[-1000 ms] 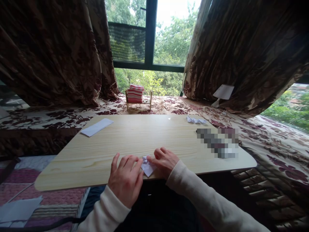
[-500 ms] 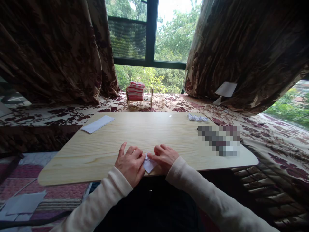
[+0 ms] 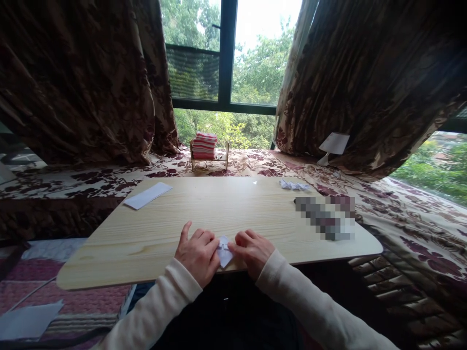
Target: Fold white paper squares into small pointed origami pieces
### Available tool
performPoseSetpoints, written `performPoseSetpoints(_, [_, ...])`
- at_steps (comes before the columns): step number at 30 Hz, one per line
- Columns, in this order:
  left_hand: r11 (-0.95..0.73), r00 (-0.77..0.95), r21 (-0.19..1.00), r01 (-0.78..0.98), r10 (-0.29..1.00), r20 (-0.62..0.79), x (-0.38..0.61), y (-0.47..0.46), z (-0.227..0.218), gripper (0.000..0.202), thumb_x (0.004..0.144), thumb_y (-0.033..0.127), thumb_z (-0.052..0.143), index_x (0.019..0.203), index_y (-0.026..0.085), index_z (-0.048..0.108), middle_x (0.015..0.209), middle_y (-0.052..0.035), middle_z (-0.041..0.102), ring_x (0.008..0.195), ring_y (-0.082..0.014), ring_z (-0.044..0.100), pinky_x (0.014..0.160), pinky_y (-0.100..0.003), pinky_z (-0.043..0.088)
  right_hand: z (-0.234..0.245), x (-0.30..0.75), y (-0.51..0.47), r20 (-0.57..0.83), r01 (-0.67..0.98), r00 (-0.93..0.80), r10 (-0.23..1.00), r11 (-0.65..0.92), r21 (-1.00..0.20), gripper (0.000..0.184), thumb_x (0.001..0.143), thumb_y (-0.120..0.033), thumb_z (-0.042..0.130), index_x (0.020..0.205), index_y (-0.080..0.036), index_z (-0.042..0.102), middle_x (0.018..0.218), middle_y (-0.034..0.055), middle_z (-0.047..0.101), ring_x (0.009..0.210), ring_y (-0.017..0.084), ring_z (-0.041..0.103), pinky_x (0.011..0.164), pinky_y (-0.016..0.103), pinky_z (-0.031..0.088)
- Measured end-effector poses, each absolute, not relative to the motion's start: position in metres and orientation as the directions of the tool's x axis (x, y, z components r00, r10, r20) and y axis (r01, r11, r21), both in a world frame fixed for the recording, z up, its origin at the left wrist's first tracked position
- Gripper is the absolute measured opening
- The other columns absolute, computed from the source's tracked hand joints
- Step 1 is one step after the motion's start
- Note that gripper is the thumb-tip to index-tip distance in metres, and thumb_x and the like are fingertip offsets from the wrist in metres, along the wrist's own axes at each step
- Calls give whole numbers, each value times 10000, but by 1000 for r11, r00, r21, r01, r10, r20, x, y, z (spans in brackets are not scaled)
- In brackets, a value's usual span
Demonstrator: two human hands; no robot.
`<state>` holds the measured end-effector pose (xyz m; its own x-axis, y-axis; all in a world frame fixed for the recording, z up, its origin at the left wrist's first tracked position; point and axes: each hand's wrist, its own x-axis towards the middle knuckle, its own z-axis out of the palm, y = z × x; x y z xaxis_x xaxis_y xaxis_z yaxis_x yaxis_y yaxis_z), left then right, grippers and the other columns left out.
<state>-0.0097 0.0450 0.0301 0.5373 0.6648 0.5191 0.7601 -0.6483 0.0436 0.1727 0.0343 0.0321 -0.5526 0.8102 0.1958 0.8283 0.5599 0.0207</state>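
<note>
A small piece of folded white paper [image 3: 225,257] lies at the front edge of the pale wooden table [image 3: 146,243], with creased flaps at its middle. My left hand [image 3: 199,253] grips its left side between thumb and curled fingers; the little finger sticks up. On the other side, my right hand [image 3: 253,252] pinches the paper's right edge, fingers bent. Parts of the paper are hidden under the fingertips. Farther back at the right stand several small folded paper pieces [image 3: 295,185] in a row.
A folded white sheet [image 3: 148,196] rests at the table's left back. A pixelated dark object [image 3: 323,216] lies at the right. Beyond the table are a small wooden rack [image 3: 209,158] with striped cloths and a white lamp [image 3: 333,144]. Papers [image 3: 29,321] lie low at the left.
My view has tilted up slightly, so the table sits lower. My right fingertips have moved slightly away from my left, and more of the folded paper's upper part shows between my hands.
</note>
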Motion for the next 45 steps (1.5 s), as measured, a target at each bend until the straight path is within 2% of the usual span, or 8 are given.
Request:
performPoseSetpoints(4, [-619,547,0,785,694,467,-3,50,28,268,749,227,453,970,223,606,843,-41,596,837,-212,501,979,-540,159,31,173,38,197,822,-558,806,569,4,262,792,-194,493,1040,-226,574,896,61,541,797,190,422,648,288,369])
performPoseSetpoints(9, [-614,577,-62,787,697,426,0,56,26,286,725,243,474,980,218,602,856,-49,599,853,-232,487,960,-544,187,29,168,41,157,837,-542,826,547,7,234,749,-151,528,970,-187,598,925,72,544,826,197,428,688,291,383])
performPoseSetpoints(17, [-601,583,-87,794,714,387,0,54,28,312,717,271,490,998,198,604,904,-69,599,879,-246,480,958,-561,177,39,157,44,69,817,-563,824,541,197,256,877,-167,365,968,-133,602,926,100,575,877,233,467,646,324,393])
performPoseSetpoints(22, [-595,580,-87,799,725,372,1,54,28,327,714,279,496,1011,189,598,917,-71,599,893,-249,483,970,-556,160,41,156,44,51,787,-591,805,562,253,250,870,-143,379,945,-129,617,912,105,583,870,232,474,632,333,389])
performPoseSetpoints(30, [-584,574,-85,808,744,342,1,53,28,330,731,295,477,1018,181,591,917,-71,593,899,-246,484,976,-559,144,40,153,53,35,747,-640,768,610,264,277,889,-147,352,907,-127,629,911,92,586,876,228,468,636,334,375])
performPoseSetpoints(39, [-573,559,-56,818,767,315,0,50,32,345,721,306,486,1036,199,583,928,-77,579,912,-246,470,979,-564,126,28,167,57,174,719,-691,702,641,269,247,871,-160,402,847,-149,648,813,84,582,781,192,461,601,302,339])
performPoseSetpoints(42, [-557,531,-28,830,775,343,1,48,32,334,717,289,491,1026,207,588,926,-73,578,907,-243,469,981,-553,135,29,183,57,194,717,-697,691,662,219,171,757,-142,541,876,-199,651,809,62,580,782,196,452,609,297,343])
performPoseSetpoints(45, [-511,458,30,859,794,399,2,45,27,324,696,253,509,1006,229,600,900,-62,580,886,-237,472,981,-542,144,29,188,61,244,741,-667,704,661,118,293,660,-115,597,929,-224,634,866,50,577,762,183,446,621,285,361])
